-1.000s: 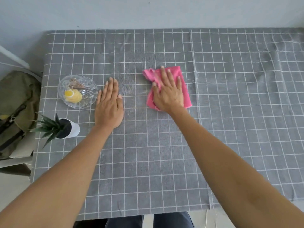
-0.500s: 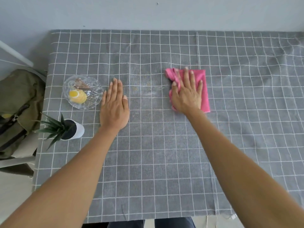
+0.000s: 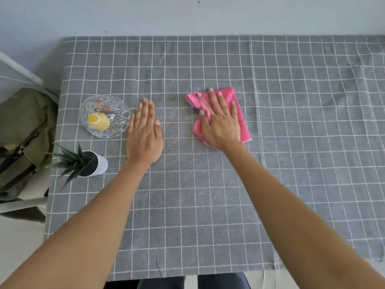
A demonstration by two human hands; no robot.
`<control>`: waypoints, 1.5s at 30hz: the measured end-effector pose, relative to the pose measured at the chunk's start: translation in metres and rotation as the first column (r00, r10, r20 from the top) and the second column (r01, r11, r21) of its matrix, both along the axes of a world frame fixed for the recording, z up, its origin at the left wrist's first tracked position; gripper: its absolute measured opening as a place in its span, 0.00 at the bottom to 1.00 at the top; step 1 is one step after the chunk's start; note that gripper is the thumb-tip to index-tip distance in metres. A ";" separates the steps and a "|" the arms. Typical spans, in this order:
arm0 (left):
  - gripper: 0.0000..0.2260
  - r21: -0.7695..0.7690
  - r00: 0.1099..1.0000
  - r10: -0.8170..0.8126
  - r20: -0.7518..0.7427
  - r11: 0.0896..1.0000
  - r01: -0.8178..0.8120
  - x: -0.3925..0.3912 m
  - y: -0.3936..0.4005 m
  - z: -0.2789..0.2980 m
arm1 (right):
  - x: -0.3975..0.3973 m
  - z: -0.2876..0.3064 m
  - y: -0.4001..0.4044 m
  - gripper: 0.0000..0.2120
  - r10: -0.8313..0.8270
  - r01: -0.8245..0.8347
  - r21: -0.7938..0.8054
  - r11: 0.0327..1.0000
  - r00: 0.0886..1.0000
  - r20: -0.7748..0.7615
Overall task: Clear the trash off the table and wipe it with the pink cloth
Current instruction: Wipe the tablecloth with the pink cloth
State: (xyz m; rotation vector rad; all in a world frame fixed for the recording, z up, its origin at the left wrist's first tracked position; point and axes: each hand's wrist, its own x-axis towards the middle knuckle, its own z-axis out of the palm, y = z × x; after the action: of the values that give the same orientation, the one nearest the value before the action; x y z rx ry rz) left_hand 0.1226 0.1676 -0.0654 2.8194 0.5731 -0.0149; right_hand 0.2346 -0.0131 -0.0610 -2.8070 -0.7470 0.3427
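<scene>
So the right hand (image 3: 221, 125) is pressed flat on the pink cloth (image 3: 239, 113), fingers spread, palm pinning it to the desk (image 3: 208, 205) about midway across, a bit toward the far edge. No real grip there, just an open hand holding the cloth down; the cloth's left side is bunched up by the thumb. The left hand (image 3: 144, 134) lies flat and open on the grey checked tablecloth (image 3: 302, 142), empty, fingers together, apart from the cloth. Just beside it on the left is a cut-glass dish (image 3: 123, 113) with something yellow (image 3: 98, 121) and some brownish scraps (image 3: 102, 106) in it. Near the desk's left edge, closer to the person, sits a little spiky plant in a white pot (image 3: 102, 163). An olive backpack (image 3: 23, 126) sits off the desk past that edge.
</scene>
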 end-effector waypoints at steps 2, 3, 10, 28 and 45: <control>0.23 -0.006 1.000 -0.001 0.001 1.000 0.001 0.000 0.000 0.000 | 0.016 0.000 -0.021 0.23 -0.041 0.042 -0.025 0.999 0.999 0.018; 0.23 -0.006 1.000 -0.001 0.000 1.000 0.001 -0.001 0.000 0.000 | 0.022 0.000 -0.030 0.23 -0.064 0.065 -0.033 0.997 0.998 0.022; 0.23 -0.009 1.000 -0.004 0.015 1.000 0.004 -0.001 0.002 0.000 | 0.051 0.004 -0.061 0.25 -0.282 0.282 -0.022 0.959 0.959 0.016; 0.23 0.000 0.999 0.002 0.035 1.000 -0.002 0.000 0.001 -0.004 | -0.036 0.003 0.008 0.23 0.055 -0.054 0.074 0.996 0.998 -0.007; 0.24 0.011 1.000 0.006 0.029 1.000 -0.006 0.001 0.002 -0.005 | -0.061 0.005 0.015 0.24 0.083 -0.083 0.077 0.994 0.997 -0.003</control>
State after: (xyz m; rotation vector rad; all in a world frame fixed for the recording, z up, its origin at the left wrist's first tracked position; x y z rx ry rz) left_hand 0.1235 0.1695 -0.0705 2.8235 0.5764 0.0298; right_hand 0.1734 0.0020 -0.0563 -2.7074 -0.8585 0.3286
